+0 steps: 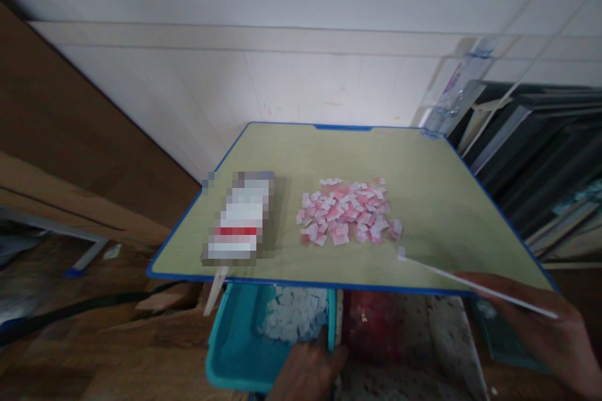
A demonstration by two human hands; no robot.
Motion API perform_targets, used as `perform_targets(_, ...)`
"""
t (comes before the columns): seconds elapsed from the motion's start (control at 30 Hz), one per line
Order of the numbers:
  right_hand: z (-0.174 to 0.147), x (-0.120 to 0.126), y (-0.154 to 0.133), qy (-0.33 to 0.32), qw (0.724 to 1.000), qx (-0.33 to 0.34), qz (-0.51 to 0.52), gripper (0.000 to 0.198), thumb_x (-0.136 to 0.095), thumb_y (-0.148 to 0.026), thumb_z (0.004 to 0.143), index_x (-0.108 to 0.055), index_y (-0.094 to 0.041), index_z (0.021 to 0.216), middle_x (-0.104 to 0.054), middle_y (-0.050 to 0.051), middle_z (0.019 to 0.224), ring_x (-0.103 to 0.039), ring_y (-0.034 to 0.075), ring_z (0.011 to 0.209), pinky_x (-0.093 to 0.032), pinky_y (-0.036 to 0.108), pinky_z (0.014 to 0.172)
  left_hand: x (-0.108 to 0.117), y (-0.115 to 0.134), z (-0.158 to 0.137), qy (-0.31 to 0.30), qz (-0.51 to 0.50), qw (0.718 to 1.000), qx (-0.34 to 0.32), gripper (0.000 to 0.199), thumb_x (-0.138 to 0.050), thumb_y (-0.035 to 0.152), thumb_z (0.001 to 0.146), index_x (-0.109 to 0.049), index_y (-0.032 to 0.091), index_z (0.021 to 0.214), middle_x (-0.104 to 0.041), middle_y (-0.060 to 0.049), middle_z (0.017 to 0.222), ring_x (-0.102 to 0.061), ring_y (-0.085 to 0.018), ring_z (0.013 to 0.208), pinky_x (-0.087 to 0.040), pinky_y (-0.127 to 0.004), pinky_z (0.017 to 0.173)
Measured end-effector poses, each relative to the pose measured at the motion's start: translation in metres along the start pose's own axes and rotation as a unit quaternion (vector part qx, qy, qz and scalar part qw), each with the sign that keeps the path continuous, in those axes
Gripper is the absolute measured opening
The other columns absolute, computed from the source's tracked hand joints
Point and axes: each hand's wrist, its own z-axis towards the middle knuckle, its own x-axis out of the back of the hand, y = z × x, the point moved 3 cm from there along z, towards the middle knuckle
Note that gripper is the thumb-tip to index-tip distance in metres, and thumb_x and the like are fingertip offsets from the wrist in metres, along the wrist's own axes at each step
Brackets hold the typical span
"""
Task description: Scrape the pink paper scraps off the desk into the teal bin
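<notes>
My right hand is closed around a thin white stick at the table's front right. The stick's tip points left, and a small pale square piece shows at it; whether it is stuck on I cannot tell. Left of and beyond the tip lies a loose pile of pink-and-white paper squares. Below the front edge, my left hand grips the right rim of a teal plastic basin, with fingers on the inner side. White squares are heaped inside the basin.
The small table has a blue edge and stands against a white wall. A pixelated phone-like object is at its left. A clear plastic bottle leans at the back right corner. Dark flat panels stand at the right.
</notes>
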Motion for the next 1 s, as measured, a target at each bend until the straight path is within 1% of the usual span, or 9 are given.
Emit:
perform_targets(0.13, 0.001, -0.018, -0.014, -0.107, 0.991, 0.080, 0.030, 0.019, -0.061, -0.029, 0.075, -0.073, -0.029, 0.090, -0.074, 0.004, 0.095, -0.070, 0.024, 0.086, -0.057, 0.031, 0.075, 0.000, 0.000, 0.001, -0.009, 0.005, 1.000, 0.000, 0.047, -0.073, 0.042, 0.071, -0.057, 0.020, 0.109, -0.062, -0.016, 0.102, -0.062, -0.033, 0.085, -0.051, -0.043, 0.069)
perform_targets(0.27, 0.007, -0.048, -0.047, -0.143, 0.977, 0.150, 0.054, 0.029, -0.059, -0.016, 0.077, -0.069, -0.030, 0.100, -0.074, 0.004, 0.098, -0.068, 0.022, 0.091, -0.055, 0.030, 0.078, -0.005, -0.002, 0.002, -0.006, 0.014, 1.000, -0.006, 0.038, -0.070, 0.027, 0.074, -0.056, 0.020, 0.109, -0.061, -0.017, 0.105, -0.063, -0.032, 0.082, -0.052, -0.042, 0.066)
perform_targets(0.37, 0.013, -0.079, -0.076, -0.191, 0.958, 0.203, 0.064, 0.039, -0.056, -0.009, 0.077, -0.066, -0.029, 0.109, -0.073, 0.004, 0.102, -0.068, 0.019, 0.093, -0.054, 0.029, 0.081, -0.012, -0.003, 0.004, -0.001, 0.028, 0.999, -0.022, 0.037, -0.063, 0.013, 0.075, -0.055, 0.020, 0.111, -0.063, -0.016, 0.103, -0.064, -0.030, 0.080, -0.053, -0.040, 0.067)
perform_targets(0.5, 0.017, -0.112, -0.103, -0.210, 0.943, 0.250, 0.073, 0.042, -0.049, -0.005, 0.077, -0.066, -0.025, 0.109, -0.073, 0.005, 0.101, -0.069, 0.017, 0.090, -0.054, 0.026, 0.080, -0.017, -0.002, 0.006, 0.018, 0.043, 0.998, -0.038, 0.033, -0.058, 0.008, 0.077, -0.056, 0.018, 0.108, -0.065, -0.015, 0.096, -0.064, -0.031, 0.080, -0.053, -0.039, 0.066)
perform_targets(0.57, 0.018, -0.121, -0.111, -0.203, 0.942, 0.252, 0.088, 0.040, -0.049, -0.006, 0.077, -0.067, -0.024, 0.107, -0.073, 0.005, 0.100, -0.069, 0.017, 0.088, -0.055, 0.026, 0.078, -0.017, -0.001, 0.006, 0.016, 0.039, 0.998, -0.041, 0.030, -0.058, 0.008, 0.078, -0.056, 0.018, 0.106, -0.066, -0.014, 0.092, -0.064, -0.030, 0.078, -0.053, -0.038, 0.064)
perform_targets(0.67, 0.021, -0.124, -0.113, -0.174, 0.959, 0.209, 0.083, 0.037, -0.047, -0.007, 0.079, -0.069, -0.026, 0.101, -0.074, 0.004, 0.097, -0.070, 0.017, 0.085, -0.056, 0.028, 0.077, -0.014, 0.001, 0.005, 0.008, 0.026, 0.999, -0.045, 0.027, -0.059, 0.010, 0.080, -0.056, 0.018, 0.105, -0.067, -0.011, 0.086, -0.064, -0.028, 0.073, -0.054, -0.037, 0.062)
perform_targets(0.8, 0.027, -0.121, -0.110, -0.151, 0.975, 0.158, 0.040, 0.032, -0.047, -0.013, 0.080, -0.072, -0.025, 0.095, -0.074, 0.003, 0.093, -0.071, 0.019, 0.083, -0.057, 0.029, 0.075, -0.013, 0.001, 0.003, 0.017, 0.032, 0.998, -0.050, 0.024, -0.061, 0.028, 0.084, -0.056, 0.018, 0.105, -0.066, -0.013, 0.089, -0.064, -0.030, 0.073, -0.054, -0.039, 0.058)
perform_targets(0.9, 0.029, -0.121, -0.108, -0.161, 0.976, 0.141, 0.029, 0.032, -0.046, -0.014, 0.081, -0.071, -0.025, 0.096, -0.074, 0.002, 0.094, -0.070, 0.020, 0.085, -0.057, 0.030, 0.074, -0.013, 0.001, 0.002, 0.016, 0.025, 0.998, -0.060, 0.033, -0.061, 0.044, 0.084, -0.057, 0.017, 0.103, -0.066, -0.014, 0.087, -0.064, -0.031, 0.072, -0.054, -0.041, 0.058)
perform_targets(1.0, 0.028, -0.123, -0.110, -0.177, 0.975, 0.134, 0.026, 0.032, -0.046, -0.014, 0.081, -0.071, -0.026, 0.096, -0.074, 0.001, 0.095, -0.070, 0.019, 0.085, -0.056, 0.030, 0.075, -0.010, 0.001, 0.002, 0.012, 0.027, 0.998, -0.056, 0.029, -0.059, 0.041, 0.086, -0.057, 0.017, 0.102, -0.066, -0.013, 0.086, -0.064, -0.030, 0.073, -0.054, -0.039, 0.059)
